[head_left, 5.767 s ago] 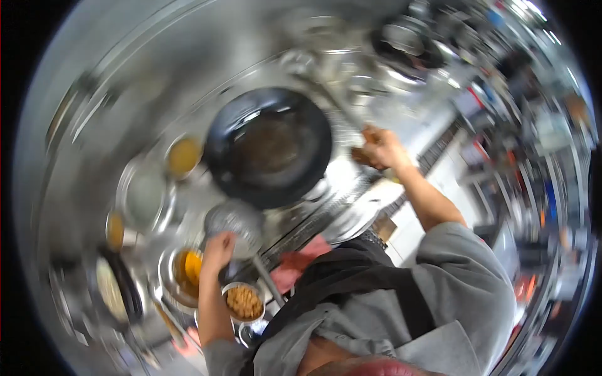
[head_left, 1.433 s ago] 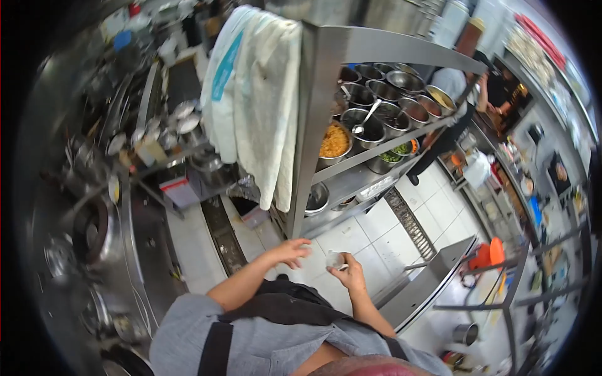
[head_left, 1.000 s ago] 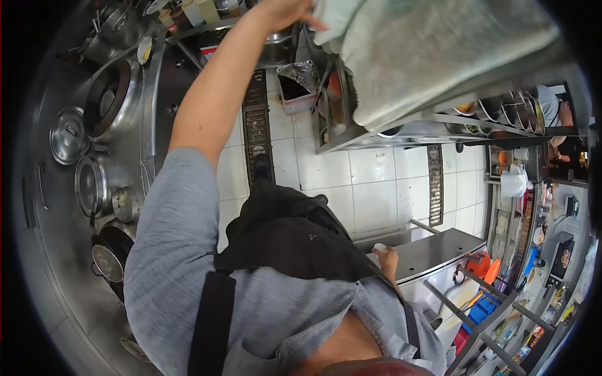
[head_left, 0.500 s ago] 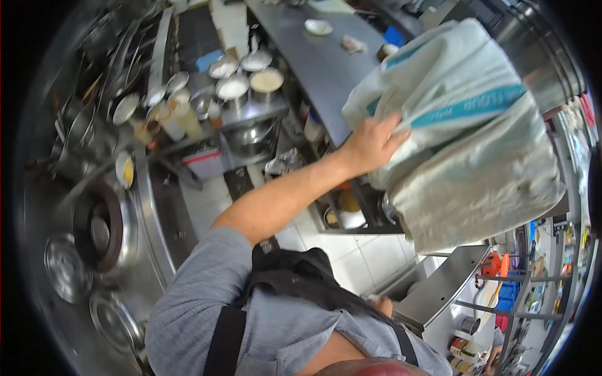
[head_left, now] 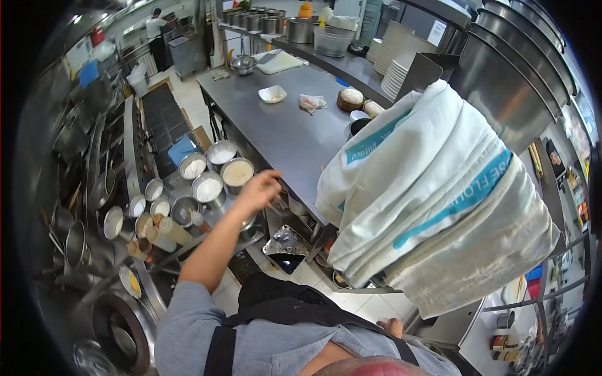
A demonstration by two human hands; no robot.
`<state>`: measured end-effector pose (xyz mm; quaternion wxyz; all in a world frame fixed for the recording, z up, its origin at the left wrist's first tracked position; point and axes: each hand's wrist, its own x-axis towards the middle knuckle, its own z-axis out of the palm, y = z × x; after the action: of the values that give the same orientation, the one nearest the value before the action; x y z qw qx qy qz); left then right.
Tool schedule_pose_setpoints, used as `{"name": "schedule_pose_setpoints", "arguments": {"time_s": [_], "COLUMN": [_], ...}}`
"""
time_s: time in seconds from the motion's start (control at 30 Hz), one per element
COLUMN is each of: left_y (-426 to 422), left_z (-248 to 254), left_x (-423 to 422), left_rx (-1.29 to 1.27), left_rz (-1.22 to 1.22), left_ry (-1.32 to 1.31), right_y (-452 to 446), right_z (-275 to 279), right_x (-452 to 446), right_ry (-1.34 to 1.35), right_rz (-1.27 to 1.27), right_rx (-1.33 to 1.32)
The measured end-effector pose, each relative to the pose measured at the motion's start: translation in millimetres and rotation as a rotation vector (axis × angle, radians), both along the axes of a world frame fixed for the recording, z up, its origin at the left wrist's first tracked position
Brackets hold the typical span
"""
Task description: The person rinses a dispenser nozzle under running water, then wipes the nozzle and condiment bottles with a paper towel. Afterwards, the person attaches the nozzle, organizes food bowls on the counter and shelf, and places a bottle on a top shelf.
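Note:
My left hand [head_left: 259,192] is raised over the left edge of the steel counter, fingers loosely bent and apart, holding nothing. Below and left of it stand round metal containers, one with a cream-coloured filling [head_left: 237,172] and one with white powder [head_left: 207,188]. A folded white flour sack [head_left: 401,182] with blue printed bands bulks large on the right, apart from my left hand. Only a small part of my right hand [head_left: 392,326] shows, low beside my apron, below the sack; most of its fingers are hidden.
The steel counter [head_left: 295,135] holds a white dish [head_left: 273,94], a crumpled cloth [head_left: 312,103] and a cutting board [head_left: 278,62]. Large nested metal pots [head_left: 511,75] stand at the right. Squeeze bottles [head_left: 174,230] crowd the left station. A co-worker [head_left: 157,37] stands far back.
My left hand has let go of the flour sack and moved left, toward the metal containers. The view has tilted up, showing more of the counter and the far kitchen.

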<state>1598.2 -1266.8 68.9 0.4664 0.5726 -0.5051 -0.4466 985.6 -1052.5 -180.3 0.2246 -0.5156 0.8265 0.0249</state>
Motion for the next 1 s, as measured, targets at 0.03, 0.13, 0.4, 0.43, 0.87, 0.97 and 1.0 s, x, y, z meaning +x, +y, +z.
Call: {"name": "schedule_pose_setpoints", "arguments": {"time_s": [0.03, 0.13, 0.4, 0.43, 0.87, 0.97, 1.0], "left_y": [-20.0, -90.1, -368.7, -396.5, -679.5, -712.8, -720.0], "left_z": [18.9, 98.0, 262.1, 273.7, 291.2, 281.4, 281.3], "left_x": [22.0, 71.4, 118.6, 113.5, 65.4, 58.3, 56.9], "left_rx": [-0.019, -0.19, -0.741, -0.762, -0.469, -0.49, -0.528], "left_rz": [0.009, 0.051, 0.059, 0.077, -0.081, -0.151, -0.2], "left_ry": [-0.053, -0.32, -0.854, -0.924, -1.438, -1.475, -1.533], "right_y": [4.2, -1.9, 62.9, 71.8, 180.4, 185.9, 191.9], "right_z": [-35.0, 23.7, 17.0, 13.3, 50.3, 74.3, 71.4], "right_x": [-20.8, 41.5, 177.4, 193.1, 327.1, 343.6, 342.2], "right_ry": [-0.002, -0.093, -0.065, -0.084, 0.171, 0.087, 0.116], "right_rz": [0.096, -0.209, -0.598, -0.67, -1.101, -0.878, -0.842], "right_rx": [-0.014, 0.07, -0.039, 0.0, -0.135, 0.101, 0.119]}}
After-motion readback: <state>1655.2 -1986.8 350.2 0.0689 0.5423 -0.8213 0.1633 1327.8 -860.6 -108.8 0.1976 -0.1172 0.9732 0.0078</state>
